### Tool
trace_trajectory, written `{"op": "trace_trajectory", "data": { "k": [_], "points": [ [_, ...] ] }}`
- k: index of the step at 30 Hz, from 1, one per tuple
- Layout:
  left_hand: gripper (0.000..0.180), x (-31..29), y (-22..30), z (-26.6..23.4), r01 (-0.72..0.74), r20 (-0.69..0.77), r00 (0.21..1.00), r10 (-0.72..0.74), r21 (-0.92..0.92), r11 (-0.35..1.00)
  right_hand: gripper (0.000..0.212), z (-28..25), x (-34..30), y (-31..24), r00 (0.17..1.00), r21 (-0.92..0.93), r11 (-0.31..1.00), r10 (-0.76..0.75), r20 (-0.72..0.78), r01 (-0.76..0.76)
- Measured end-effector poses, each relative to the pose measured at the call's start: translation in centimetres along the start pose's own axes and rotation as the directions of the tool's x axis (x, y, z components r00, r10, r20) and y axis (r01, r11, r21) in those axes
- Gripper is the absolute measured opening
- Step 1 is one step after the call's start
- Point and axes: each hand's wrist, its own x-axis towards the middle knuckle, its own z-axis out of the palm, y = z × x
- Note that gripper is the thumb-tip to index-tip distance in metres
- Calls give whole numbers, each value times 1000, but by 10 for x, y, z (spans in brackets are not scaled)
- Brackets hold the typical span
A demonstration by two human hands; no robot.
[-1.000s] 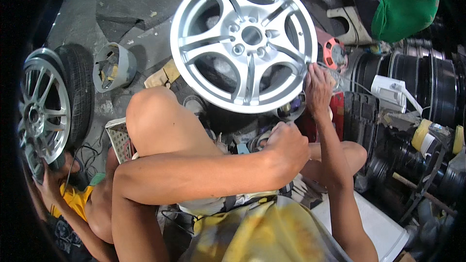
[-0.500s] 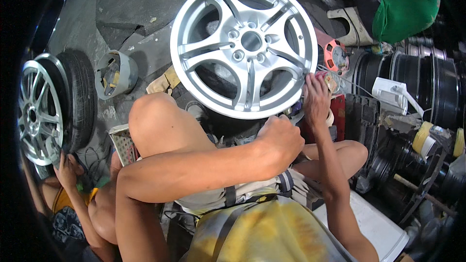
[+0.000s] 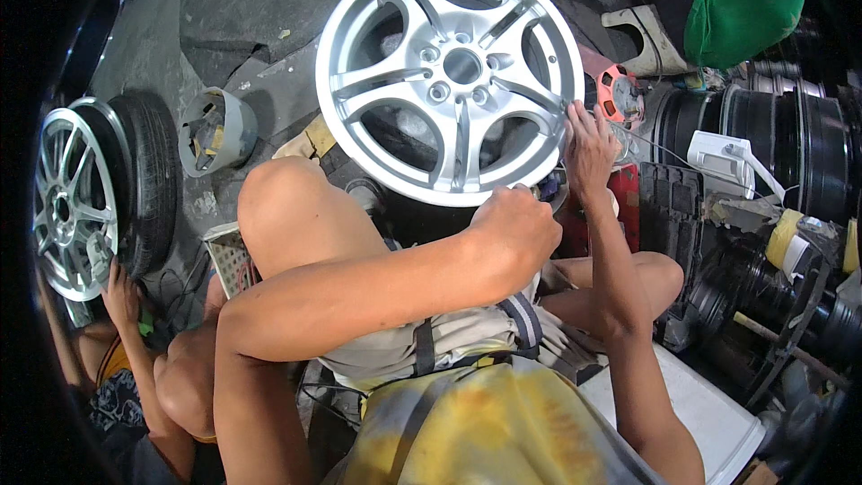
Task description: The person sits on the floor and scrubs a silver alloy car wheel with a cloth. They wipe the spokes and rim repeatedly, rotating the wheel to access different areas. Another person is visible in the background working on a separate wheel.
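"How are the hands?"
"The left hand (image 3: 516,233) is curled into a fist by the lower rim of the silver wheel (image 3: 460,103). I can't tell whether anything's inside it. The right hand (image 3: 590,153) has its fingers stretched against the rim's right edge; its thumb is hidden, so I can't tell if it's pinching."
"Where's the wheel?"
"Face up, beyond the knees."
"Anything in the way?"
"The left knee (image 3: 283,189) juts up near its lower left. A red-orange object (image 3: 618,97) sits close on the right."
"Further out?"
"Grey bucket (image 3: 238,130) and upright tyre (image 3: 148,180) to the left, black rims (image 3: 754,135) stacked on the right."
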Motion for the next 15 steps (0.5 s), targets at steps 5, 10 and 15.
{"op": "trace_trajectory", "data": {
  "k": [5, 10, 15],
  "points": [
    [15, 1, -1, -5, 33, 102, 994, -40, 64, 997, 37, 9, -51, 0, 994, 116, 993, -13, 107, 1],
    [15, 5, 0, -4, -1, 40, 999, -1, 50, 999, 34, 7, -11, 12, 998, 29, 997, -68, 13, 68],
    [14, 9, -8, 3, 59, 10, 998, -60, 69, 996, 36, 7, -38, 7, 993, 105, 991, -91, 71, 83]
  ]
}}
